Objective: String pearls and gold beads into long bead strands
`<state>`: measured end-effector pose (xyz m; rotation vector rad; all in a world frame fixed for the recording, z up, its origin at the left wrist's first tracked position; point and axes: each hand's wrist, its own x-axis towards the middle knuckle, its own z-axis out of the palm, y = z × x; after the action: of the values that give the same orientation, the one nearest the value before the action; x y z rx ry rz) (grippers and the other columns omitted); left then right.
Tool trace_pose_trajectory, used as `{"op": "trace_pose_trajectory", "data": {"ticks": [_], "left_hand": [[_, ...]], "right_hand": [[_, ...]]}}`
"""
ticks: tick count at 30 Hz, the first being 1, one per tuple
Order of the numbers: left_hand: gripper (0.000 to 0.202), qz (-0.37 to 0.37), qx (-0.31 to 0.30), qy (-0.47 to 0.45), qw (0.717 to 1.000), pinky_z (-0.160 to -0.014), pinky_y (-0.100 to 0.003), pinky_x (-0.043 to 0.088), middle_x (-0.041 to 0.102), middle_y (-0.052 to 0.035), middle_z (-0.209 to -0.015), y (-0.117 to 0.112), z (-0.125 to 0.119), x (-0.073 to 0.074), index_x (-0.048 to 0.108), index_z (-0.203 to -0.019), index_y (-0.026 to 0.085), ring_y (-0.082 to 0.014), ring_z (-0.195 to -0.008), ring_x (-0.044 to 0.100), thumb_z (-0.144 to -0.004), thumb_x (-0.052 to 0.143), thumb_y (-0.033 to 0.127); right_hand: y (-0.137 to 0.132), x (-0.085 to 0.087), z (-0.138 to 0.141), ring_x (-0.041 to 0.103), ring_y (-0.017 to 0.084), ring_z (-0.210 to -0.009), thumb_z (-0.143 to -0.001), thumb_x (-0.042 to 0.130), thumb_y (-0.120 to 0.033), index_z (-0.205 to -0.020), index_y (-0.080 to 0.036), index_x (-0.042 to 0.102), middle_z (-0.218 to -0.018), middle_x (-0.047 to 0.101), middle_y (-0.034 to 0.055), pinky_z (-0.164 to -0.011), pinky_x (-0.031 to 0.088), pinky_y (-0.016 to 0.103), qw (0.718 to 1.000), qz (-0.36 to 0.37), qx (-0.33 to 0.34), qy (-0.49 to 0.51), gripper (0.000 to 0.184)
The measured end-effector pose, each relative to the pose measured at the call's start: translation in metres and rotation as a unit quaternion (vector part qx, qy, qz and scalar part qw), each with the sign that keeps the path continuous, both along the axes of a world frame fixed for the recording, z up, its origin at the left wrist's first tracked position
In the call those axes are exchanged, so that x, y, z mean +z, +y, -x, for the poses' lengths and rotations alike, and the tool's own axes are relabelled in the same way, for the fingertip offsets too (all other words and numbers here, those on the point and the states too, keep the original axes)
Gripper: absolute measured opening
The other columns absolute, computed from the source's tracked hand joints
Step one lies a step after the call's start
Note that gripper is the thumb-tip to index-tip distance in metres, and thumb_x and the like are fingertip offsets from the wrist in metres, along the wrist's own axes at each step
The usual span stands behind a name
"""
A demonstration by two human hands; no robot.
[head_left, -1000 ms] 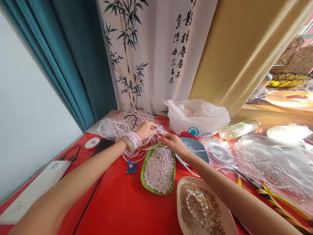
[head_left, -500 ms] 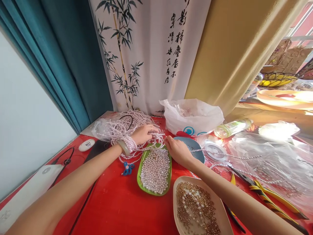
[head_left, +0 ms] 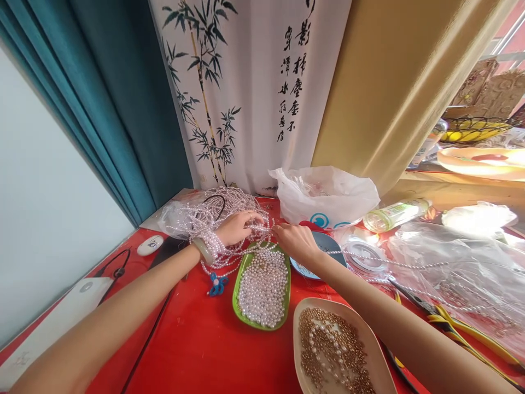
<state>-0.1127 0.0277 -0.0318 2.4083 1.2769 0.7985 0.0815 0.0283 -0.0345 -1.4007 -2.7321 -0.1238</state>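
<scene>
Pearl strands point(head_left: 229, 200): a tangled heap at the back of the red table point(head_left: 197, 342), its near edge running between my hands just behind the green tray point(head_left: 235, 295).
Left hand point(head_left: 239, 227): half open, fingers loosely curled over the strands; I cannot tell whether they grip or only rest there.
Left wrist: ringed by a pale bangle point(head_left: 204, 250) and pearl loops point(head_left: 215, 244).
Right hand point(head_left: 295, 241): mostly closed, fingertips pinched on the strands, just beside my left fingers; which strand, I cannot tell.
Step in hand: handling the strands between both sets of fingertips, as I judge it.
Next move calls for: probably a fine pinch on one strand at a time, leaving slack so the tangle does not tighten, and wrists kept above the loose pearl beads point(head_left: 263, 287).
Near my right forearm: the blue plate point(head_left: 334, 257) and the beige tray point(head_left: 296, 342) of gold beads point(head_left: 308, 350).
</scene>
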Motion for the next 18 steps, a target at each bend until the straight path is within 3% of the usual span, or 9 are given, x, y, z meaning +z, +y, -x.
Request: {"op": "trace_pose_trajectory", "data": {"ticks": [6, 11, 15, 18], "left_hand": [[0.047, -0.013, -0.03, 0.023, 0.999, -0.081, -0.026, 0.041, 0.06, 0.0036, -0.095, 0.0, 0.005, -0.003, 0.065, -0.085, 0.025, -0.0116, -0.087, 0.054, -0.06, 0.038, -0.003], [0.036, -0.024, -0.007, 0.097, 0.995, -0.077, -0.026, 0.042, 0.06, 0.005, -0.093, -0.005, -0.002, 0.0, 0.065, -0.079, 0.025, -0.0116, -0.082, 0.055, -0.065, 0.041, 0.002], [0.008, -0.044, 0.022, 0.157, 0.986, -0.077, -0.03, 0.041, 0.059, -0.0005, -0.09, -0.012, -0.018, 0.009, 0.062, -0.067, 0.02, -0.0178, -0.086, 0.052, -0.064, 0.055, 0.018], [0.019, -0.067, 0.028, 0.179, 0.981, -0.08, -0.035, 0.038, 0.059, -0.0034, -0.083, -0.012, -0.031, 0.013, 0.057, -0.055, 0.017, -0.021, -0.088, 0.049, -0.063, 0.061, 0.034]], "right_hand": [[0.0, 0.008, -0.011, 0.049, 0.019, -0.091, -0.084, 0.034, -0.017, -0.088, -0.017, 0.053, -0.098, 0.054, 0.0101, -0.06, 0.033, 0.023, 0.999, 0.01, 0.039, 0.029, 0.019], [0.005, 0.003, -0.014, 0.053, 0.011, -0.068, -0.085, 0.032, -0.018, -0.082, -0.015, 0.052, -0.077, 0.059, 0.0051, -0.057, 0.032, 0.02, 0.994, 0.079, 0.052, 0.06, 0.021], [0.013, 0.005, -0.012, 0.053, 0.009, -0.065, -0.087, 0.027, -0.024, -0.081, -0.015, 0.053, -0.075, 0.06, 0.0021, -0.056, 0.034, 0.018, 0.987, 0.122, 0.057, 0.086, 0.028], [0.019, 0.007, -0.009, 0.054, 0.01, -0.069, -0.088, 0.025, -0.028, -0.079, -0.014, 0.054, -0.078, 0.06, 0.0024, -0.058, 0.037, 0.019, 0.985, 0.131, 0.054, 0.095, 0.033]]}}
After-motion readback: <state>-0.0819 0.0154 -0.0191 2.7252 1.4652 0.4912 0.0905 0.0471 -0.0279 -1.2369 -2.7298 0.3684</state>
